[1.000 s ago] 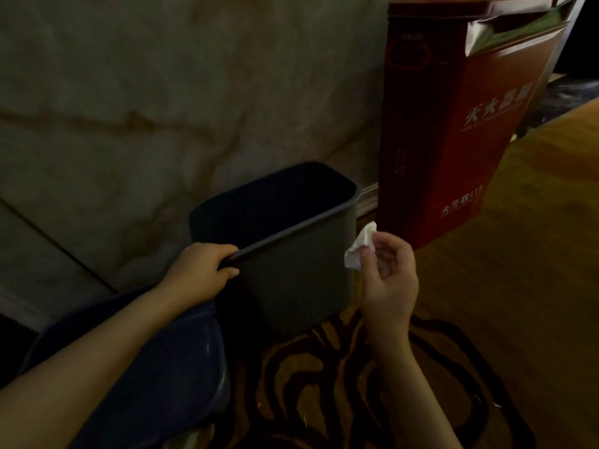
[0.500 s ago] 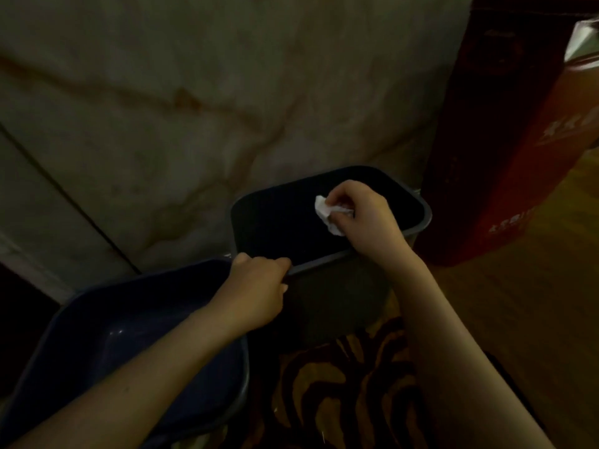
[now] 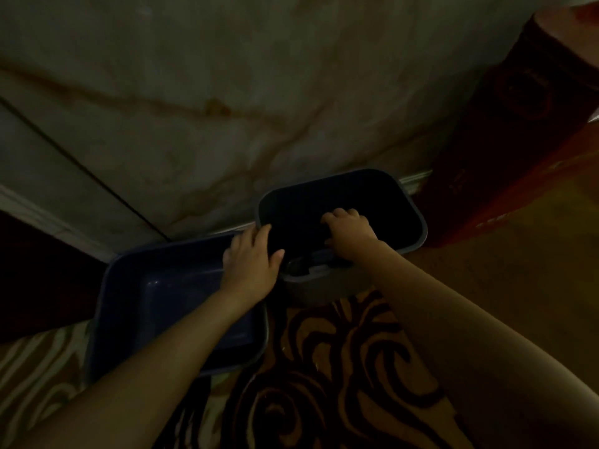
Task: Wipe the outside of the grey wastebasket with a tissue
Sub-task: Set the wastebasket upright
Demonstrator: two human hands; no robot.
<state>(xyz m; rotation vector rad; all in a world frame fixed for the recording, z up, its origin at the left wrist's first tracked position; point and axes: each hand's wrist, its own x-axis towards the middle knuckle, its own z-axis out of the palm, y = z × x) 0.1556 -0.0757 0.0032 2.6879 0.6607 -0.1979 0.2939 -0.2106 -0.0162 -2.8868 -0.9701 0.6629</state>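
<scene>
My right hand (image 3: pixel 348 230) is over the mouth of the grey wastebasket (image 3: pixel 411 218), with the wrist across the near rim and the fingers curled downward into the dark opening. I cannot see the tissue at all; it may be under the palm, so I cannot tell if this hand is closed on it or only bent. My left hand (image 3: pixel 251 264) lies on the left near corner of the wastebasket, the fingers spread along the rim and the thumb pointing into the opening. It looks more like pressing than a full grip, and I judge it is there to keep the light basket from sliding or tipping while the other hand works. The wastebasket stands upright on the floor, close to the marble wall (image 3: pixel 227 92), and its inside is so dark that I cannot say if anything is in it. Touching it on the left is a blue basin (image 3: pixel 107 303), lower and wider, which appears to hold nothing. A tall red box (image 3: pixel 518 150) stands just beside the basket on the right, and a brown patterned rug (image 3: pixel 324 384) lies under my arms. The outer walls are, in my judgement, not yet being wiped now, because both hands are at the top.
</scene>
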